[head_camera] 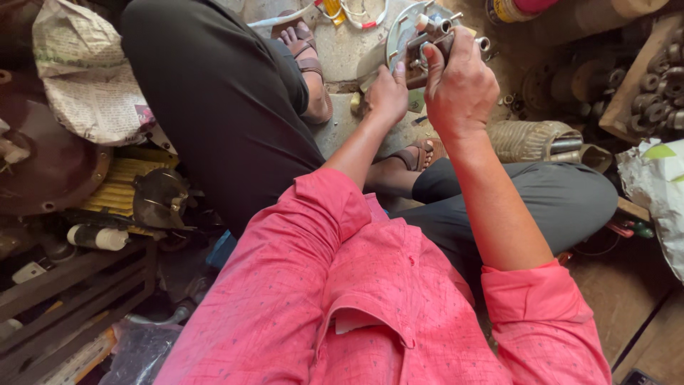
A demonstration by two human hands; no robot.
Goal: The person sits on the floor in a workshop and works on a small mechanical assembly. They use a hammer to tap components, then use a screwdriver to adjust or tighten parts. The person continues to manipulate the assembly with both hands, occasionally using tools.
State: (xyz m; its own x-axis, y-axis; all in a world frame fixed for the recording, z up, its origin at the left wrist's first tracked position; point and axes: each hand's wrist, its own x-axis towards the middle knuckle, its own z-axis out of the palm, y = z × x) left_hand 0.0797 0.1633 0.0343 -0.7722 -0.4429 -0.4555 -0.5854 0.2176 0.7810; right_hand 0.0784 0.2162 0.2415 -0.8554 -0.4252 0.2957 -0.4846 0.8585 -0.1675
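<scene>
Head view, one o'clock: I judge assembly fitting underway; my right hand (459, 85) grips the metal part (434, 39), left hand (387, 93) fingers curled steadying below; next needs careful alignment.

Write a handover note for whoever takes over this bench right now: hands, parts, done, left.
Right hand: closed around a grey metal assembly with bolts, held up above the floor.
Left hand: fingertips on the assembly's lower left side, steadying it.
Round metal plate sits directly behind it.
Done: assembly is in hand.
Left: cannot tell which fasteners are tight; check each.
</scene>
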